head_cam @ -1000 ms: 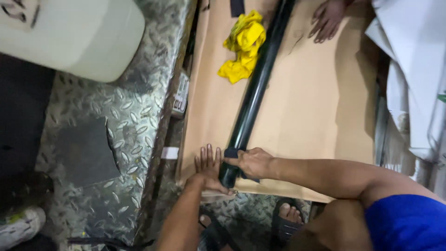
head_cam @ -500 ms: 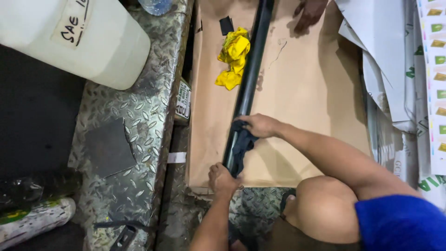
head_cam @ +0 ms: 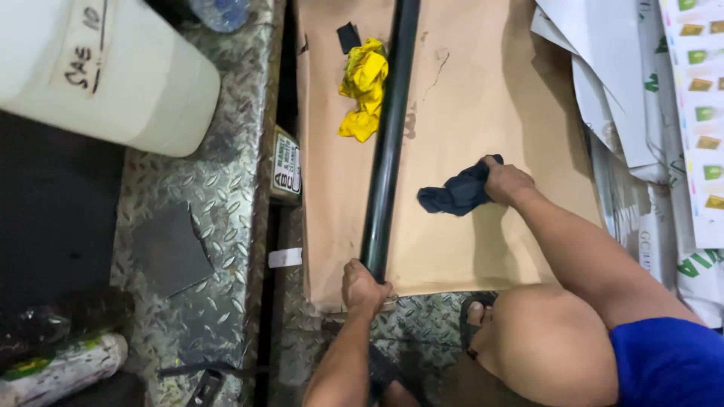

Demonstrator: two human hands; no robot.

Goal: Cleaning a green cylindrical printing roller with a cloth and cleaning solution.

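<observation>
Black tube (head_cam: 386, 143) lies on brown cardboard (head_cam: 483, 98); left hand (head_cam: 364, 288) fingers wrap its near end, right hand (head_cam: 507, 181) pinches dark cloth (head_cam: 456, 194) beside it.

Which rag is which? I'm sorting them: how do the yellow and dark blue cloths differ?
The yellow cloth lies untouched left of the black tube; the dark blue cloth is right of it, gripped by the right hand. Yellow lies farther from the person. Both are crumpled on the brown cardboard.
</observation>
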